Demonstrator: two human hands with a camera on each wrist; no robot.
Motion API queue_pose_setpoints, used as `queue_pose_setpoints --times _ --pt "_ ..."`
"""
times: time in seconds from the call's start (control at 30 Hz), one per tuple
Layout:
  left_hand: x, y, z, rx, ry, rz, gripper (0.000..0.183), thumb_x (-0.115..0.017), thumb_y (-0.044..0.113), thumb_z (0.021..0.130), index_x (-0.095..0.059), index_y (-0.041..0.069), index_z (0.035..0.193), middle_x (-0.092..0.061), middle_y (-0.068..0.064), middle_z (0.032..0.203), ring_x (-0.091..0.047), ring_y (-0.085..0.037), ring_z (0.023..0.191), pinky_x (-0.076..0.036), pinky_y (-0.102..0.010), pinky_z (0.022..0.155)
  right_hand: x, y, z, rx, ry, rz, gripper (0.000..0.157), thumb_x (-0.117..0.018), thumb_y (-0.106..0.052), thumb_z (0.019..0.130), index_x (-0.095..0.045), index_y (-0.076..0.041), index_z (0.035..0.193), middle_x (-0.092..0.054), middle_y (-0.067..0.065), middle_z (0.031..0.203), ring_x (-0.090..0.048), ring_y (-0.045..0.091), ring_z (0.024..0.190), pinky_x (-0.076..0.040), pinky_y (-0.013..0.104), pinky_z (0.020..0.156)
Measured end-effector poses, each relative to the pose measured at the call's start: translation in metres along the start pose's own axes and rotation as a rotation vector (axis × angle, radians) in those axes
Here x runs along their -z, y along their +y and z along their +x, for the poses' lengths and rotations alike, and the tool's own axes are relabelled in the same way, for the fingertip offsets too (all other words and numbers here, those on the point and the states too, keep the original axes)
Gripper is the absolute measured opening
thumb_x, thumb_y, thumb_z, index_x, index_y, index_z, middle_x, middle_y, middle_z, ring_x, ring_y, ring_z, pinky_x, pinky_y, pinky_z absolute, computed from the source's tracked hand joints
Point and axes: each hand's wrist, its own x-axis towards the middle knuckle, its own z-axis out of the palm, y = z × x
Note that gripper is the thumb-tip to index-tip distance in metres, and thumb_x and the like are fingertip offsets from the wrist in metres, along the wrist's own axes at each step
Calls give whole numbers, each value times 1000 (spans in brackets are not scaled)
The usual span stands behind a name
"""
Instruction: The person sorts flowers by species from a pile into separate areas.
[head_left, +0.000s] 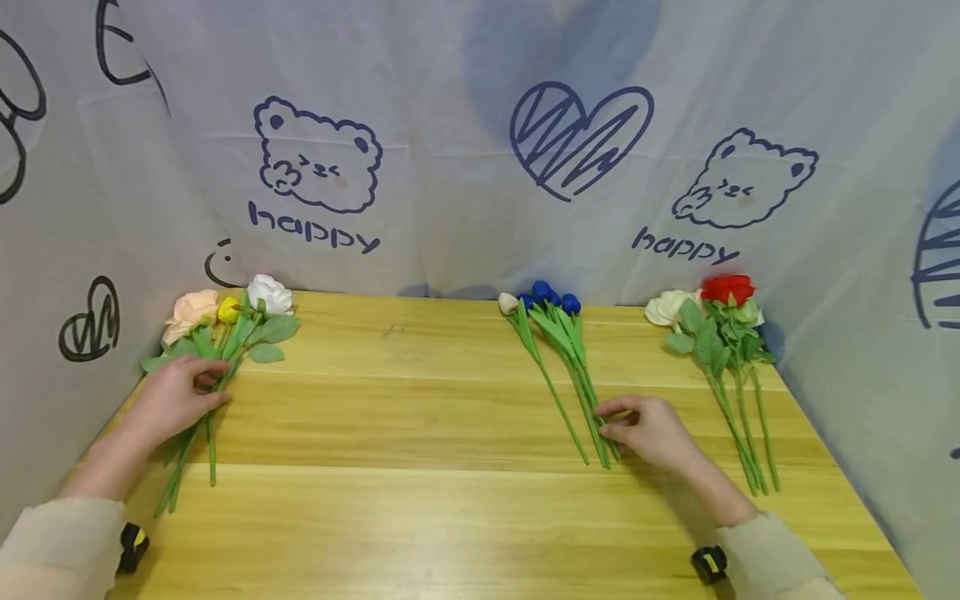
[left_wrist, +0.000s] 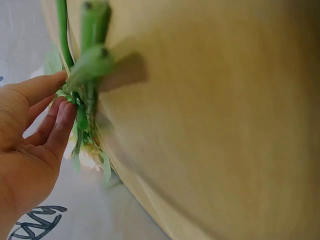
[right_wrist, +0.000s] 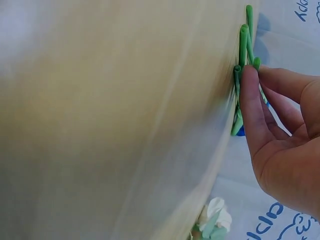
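At the table's left, my left hand (head_left: pixel 176 396) has thumb and fingertips bent about the green stems (left_wrist: pixel 90 95) of a loose bunch. That bunch has a peach rose (head_left: pixel 192 312), a small yellow flower (head_left: pixel 228 310) and a white rose (head_left: pixel 270 294); which stem the fingers hold, I cannot tell. Right of centre, blue tulips (head_left: pixel 547 293) lie with their heads toward the back. My right hand (head_left: pixel 648 429) pinches a green tulip stem (right_wrist: pixel 256 63) near its lower end between thumb and finger. Beside them lies a pale pink tulip (head_left: pixel 508 303), its stem apart from the hand.
Farther right lie a red rose (head_left: pixel 727 289) and a cream rose (head_left: pixel 670 307), stems toward the front. The wooden table (head_left: pixel 390 417) meets a pale cloth wall (head_left: pixel 435 192) with drawn bears and hearts. A black wrist device (head_left: pixel 708 564) shows near the right sleeve.
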Motion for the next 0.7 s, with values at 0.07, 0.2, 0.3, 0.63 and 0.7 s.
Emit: queue_pose_setpoints --times 0.07,0.2,0.3,0.63,0.7 --pt "2 -2 0 24 -33 7 44 -80 6 87 -66 -14 123 -68 -30 103 -67 -47 93 -56 -58 78 0 0 1 -11 -4 0 25 -74 -2 94 -75 0 119 -77 13 103 -69 18 72 -60 30 61" --pt "5 -2 0 46 -77 30 45 -78 7 89 -65 -14 126 -70 -30 104 -66 -47 95 -55 -61 80 1 -1 2 -16 -19 -7 25 -74 -3 94 -75 0 119 -76 14 104 -69 18 72 -60 30 62" --pt "5 0 3 51 -102 47 44 -75 4 89 -64 -14 127 -70 -31 106 -66 -46 95 -55 -57 78 2 -1 2 -28 -23 -1 25 -74 -3 95 -75 0 119 -76 14 104 -69 18 73 -60 31 62" --pt "4 5 8 79 -137 33 37 -67 0 87 -70 -9 123 -72 -25 101 -66 -37 89 -52 -41 70 3 -1 1 -30 -34 40 26 -73 -3 95 -74 2 120 -76 14 102 -70 20 74 -61 32 63" --pt "4 5 8 79 -134 30 34 -67 0 88 -72 -8 121 -73 -23 98 -66 -34 87 -51 -38 68 3 -1 1 -32 -36 46 26 -73 -2 95 -73 3 120 -76 14 103 -70 20 75 -62 32 63"
